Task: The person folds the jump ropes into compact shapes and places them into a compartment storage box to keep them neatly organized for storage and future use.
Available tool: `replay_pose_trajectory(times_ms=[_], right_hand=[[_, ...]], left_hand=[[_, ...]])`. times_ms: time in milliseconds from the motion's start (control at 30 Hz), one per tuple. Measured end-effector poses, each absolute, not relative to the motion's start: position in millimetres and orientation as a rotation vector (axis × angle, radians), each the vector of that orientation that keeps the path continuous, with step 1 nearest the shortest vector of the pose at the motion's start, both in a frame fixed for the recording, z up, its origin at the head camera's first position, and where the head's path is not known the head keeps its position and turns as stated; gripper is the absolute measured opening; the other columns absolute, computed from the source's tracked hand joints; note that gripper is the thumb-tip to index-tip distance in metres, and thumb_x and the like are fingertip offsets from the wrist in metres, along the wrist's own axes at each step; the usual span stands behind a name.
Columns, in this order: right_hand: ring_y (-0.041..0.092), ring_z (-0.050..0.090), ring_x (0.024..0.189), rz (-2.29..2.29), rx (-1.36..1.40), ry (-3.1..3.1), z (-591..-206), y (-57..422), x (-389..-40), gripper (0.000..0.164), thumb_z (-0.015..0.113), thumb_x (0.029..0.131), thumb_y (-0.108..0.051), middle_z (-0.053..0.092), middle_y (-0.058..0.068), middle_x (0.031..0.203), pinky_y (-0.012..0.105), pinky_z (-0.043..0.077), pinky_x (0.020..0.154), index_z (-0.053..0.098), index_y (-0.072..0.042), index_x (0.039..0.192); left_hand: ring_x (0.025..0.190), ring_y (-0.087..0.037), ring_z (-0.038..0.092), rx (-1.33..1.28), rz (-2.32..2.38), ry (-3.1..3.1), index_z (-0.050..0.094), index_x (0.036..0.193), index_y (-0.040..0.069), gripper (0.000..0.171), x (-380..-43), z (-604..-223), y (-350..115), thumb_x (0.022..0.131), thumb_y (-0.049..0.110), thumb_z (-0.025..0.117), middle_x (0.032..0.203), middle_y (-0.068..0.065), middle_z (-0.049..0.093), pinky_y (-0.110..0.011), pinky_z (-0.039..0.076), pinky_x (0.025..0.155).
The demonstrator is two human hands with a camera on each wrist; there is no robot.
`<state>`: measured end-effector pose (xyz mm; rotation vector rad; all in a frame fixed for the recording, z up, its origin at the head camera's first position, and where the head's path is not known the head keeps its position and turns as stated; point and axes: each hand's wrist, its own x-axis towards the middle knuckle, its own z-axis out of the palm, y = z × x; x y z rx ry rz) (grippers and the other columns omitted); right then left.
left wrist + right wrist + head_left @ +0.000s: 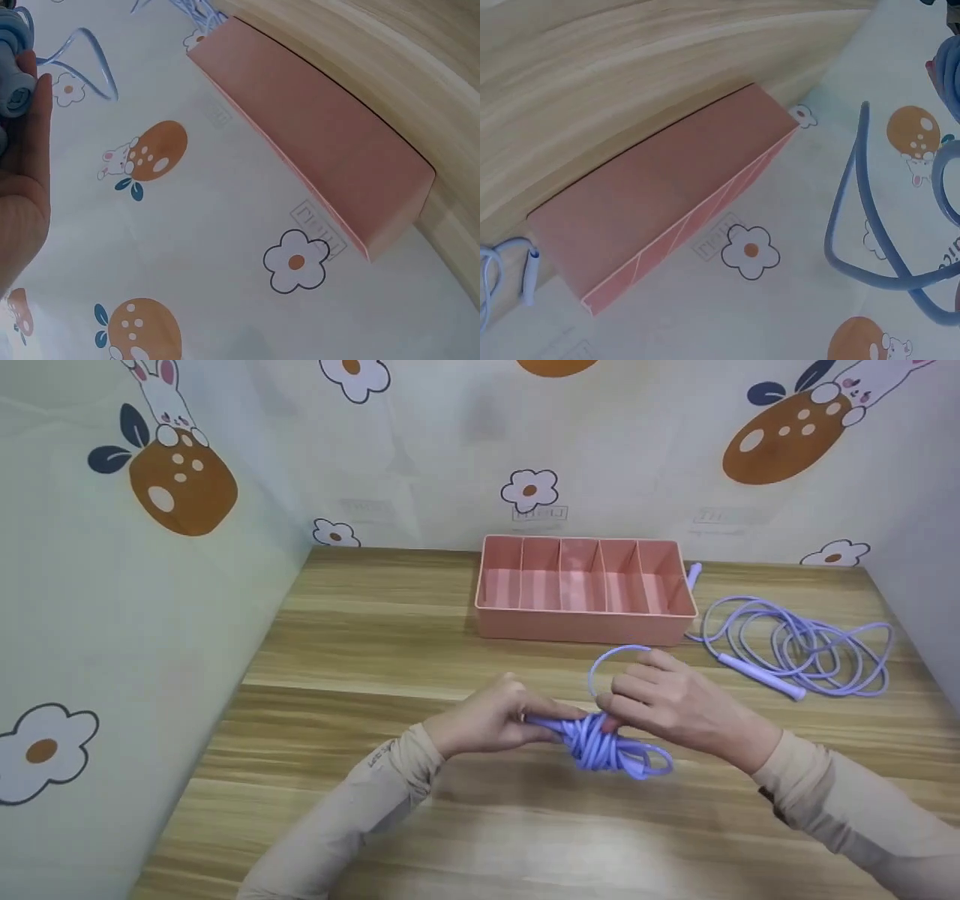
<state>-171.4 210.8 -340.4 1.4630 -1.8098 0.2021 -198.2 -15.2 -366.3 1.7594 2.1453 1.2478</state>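
A lavender skipping rope (pixel 594 746) is wound into a tight bundle above the wooden table. My left hand (pixel 484 718) grips its left end between thumb and fingers. On the bundle's right side, my right hand (pixel 679 705) pinches the rope, and a free strand (pixel 595 667) arcs up from the bundle to these fingers. In the left wrist view, the round end of a handle (pixel 16 97) sticks out beside the left fingers (pixel 39 124). Loose loops (pixel 864 165) hang at the right of the right wrist view, where the hand itself is mostly out of frame.
Behind the hands stands a pink box (pixel 585 627) with several compartments. To its right lies a second lavender skipping rope (pixel 806 641), loosely coiled, one handle (pixel 761 676) in front and another (pixel 694 575) beside the box. Patterned sheets (pixel 442 450) line the table's back and sides.
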Motion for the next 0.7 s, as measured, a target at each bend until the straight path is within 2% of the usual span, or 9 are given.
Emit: replay_pose_trajectory(times_ms=[300, 400, 567, 633, 700], right_hand=[[0.015, 0.049, 0.064, 0.562, 1.370, -1.918, -362, 207, -170, 0.029, 0.039, 0.098, -0.016, 0.053, 0.001, 0.072, 0.028, 0.042, 0.059, 0.061, -0.001, 0.087], [0.014, 0.049, 0.066, 0.655, 1.304, -1.959, -370, 205, -169, 0.029, 0.037, 0.099, -0.015, 0.053, 0.002, 0.075, 0.027, 0.043, 0.062, 0.060, 0.001, 0.093], [0.009, 0.046, 0.064, 0.825, 1.136, -2.055, -378, 201, -165, 0.030, 0.035, 0.099, -0.017, 0.050, 0.002, 0.073, 0.019, 0.044, 0.059, 0.058, 0.002, 0.103], [0.009, 0.050, 0.068, 0.933, 1.079, -2.096, -380, 200, -163, 0.028, 0.036, 0.099, -0.016, 0.054, 0.004, 0.077, 0.015, 0.046, 0.064, 0.057, 0.002, 0.105], [0.009, 0.056, 0.078, 1.076, 1.034, -2.135, -383, 199, -162, 0.021, 0.040, 0.096, -0.005, 0.059, 0.008, 0.084, 0.013, 0.047, 0.073, 0.057, 0.004, 0.105]], left_hand=[[0.076, -0.014, 0.067, 1.579, 1.489, 1.984, 0.064, 0.103, -0.007, 0.030, -195, -372, -15, 0.075, 0.003, 0.070, 0.094, -0.017, 0.067, -0.019, 0.054, 0.067], [0.078, -0.020, 0.067, 1.485, 1.597, 1.887, 0.062, 0.102, -0.011, 0.030, -194, -375, -14, 0.074, -0.002, 0.069, 0.096, -0.021, 0.066, -0.024, 0.056, 0.068], [0.084, -0.033, 0.065, 1.369, 1.806, 1.736, 0.058, 0.100, -0.018, 0.030, -193, -381, -10, 0.072, -0.011, 0.067, 0.096, -0.029, 0.062, -0.033, 0.056, 0.071], [0.085, -0.037, 0.064, 1.353, 1.861, 1.706, 0.056, 0.100, -0.021, 0.030, -194, -383, -9, 0.072, -0.014, 0.065, 0.097, -0.031, 0.060, -0.034, 0.056, 0.072], [0.085, -0.040, 0.063, 1.355, 1.901, 1.703, 0.056, 0.100, -0.021, 0.030, -194, -385, -8, 0.073, -0.015, 0.064, 0.096, -0.032, 0.060, -0.035, 0.056, 0.072]])
